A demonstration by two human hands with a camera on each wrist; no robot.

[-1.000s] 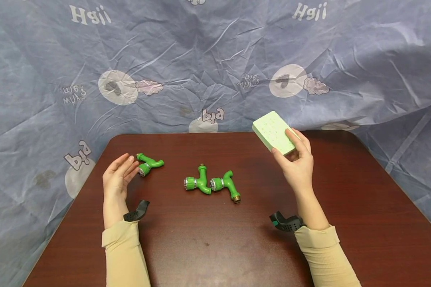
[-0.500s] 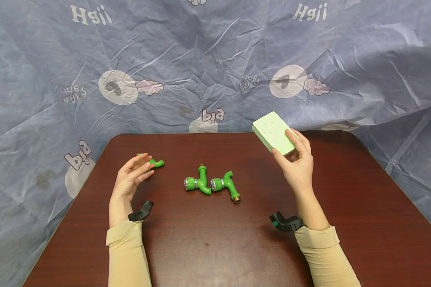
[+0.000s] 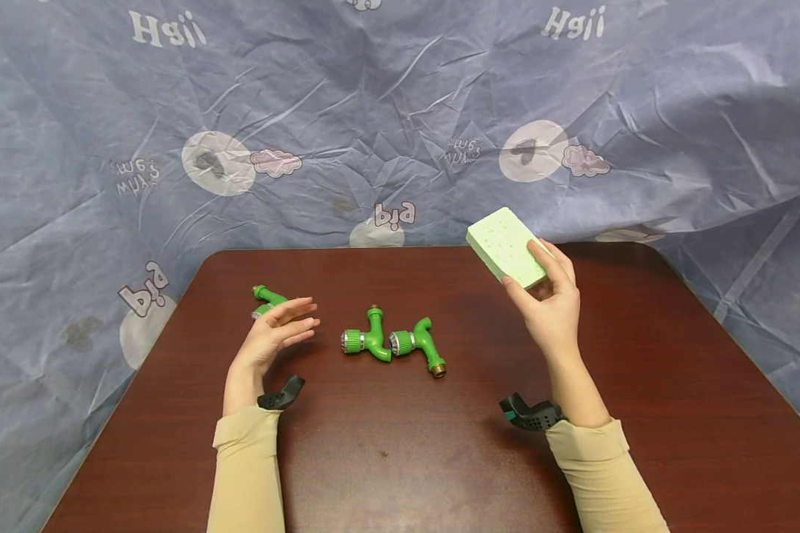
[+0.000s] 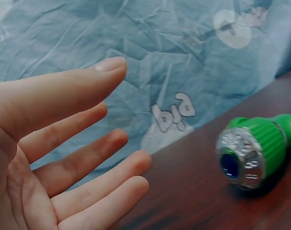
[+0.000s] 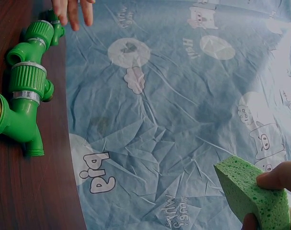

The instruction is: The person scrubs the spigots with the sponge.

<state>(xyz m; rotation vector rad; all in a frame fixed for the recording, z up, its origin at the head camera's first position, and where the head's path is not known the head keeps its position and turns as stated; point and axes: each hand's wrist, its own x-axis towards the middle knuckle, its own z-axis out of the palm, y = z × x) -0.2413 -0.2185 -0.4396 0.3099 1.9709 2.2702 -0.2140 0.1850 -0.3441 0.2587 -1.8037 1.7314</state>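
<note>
My right hand (image 3: 545, 290) holds a pale green sponge (image 3: 506, 245) up above the table's far right, thumb and fingers pinching its near end; the right wrist view shows the sponge (image 5: 250, 194) from the side. My left hand (image 3: 281, 330) hovers open, palm turned inward and fingers straight (image 4: 92, 158), and holds nothing. It partly hides a green plastic tap (image 3: 265, 296) lying behind it. Two more green taps (image 3: 368, 341) (image 3: 421, 345) lie side by side at the table's middle, right of the left hand. The nearer one's chrome-ringed nozzle (image 4: 246, 154) faces the left wrist camera.
A dark brown table (image 3: 440, 459) with rounded far corners carries everything. A crumpled blue printed cloth (image 3: 387, 111) hangs behind it and drapes down on both sides. Black wrist mounts (image 3: 281, 396) (image 3: 529, 414) sit at both cuffs.
My left hand has moved right, from beside the left tap towards the middle pair, and now covers part of the left tap. The right hand and sponge have stayed put.
</note>
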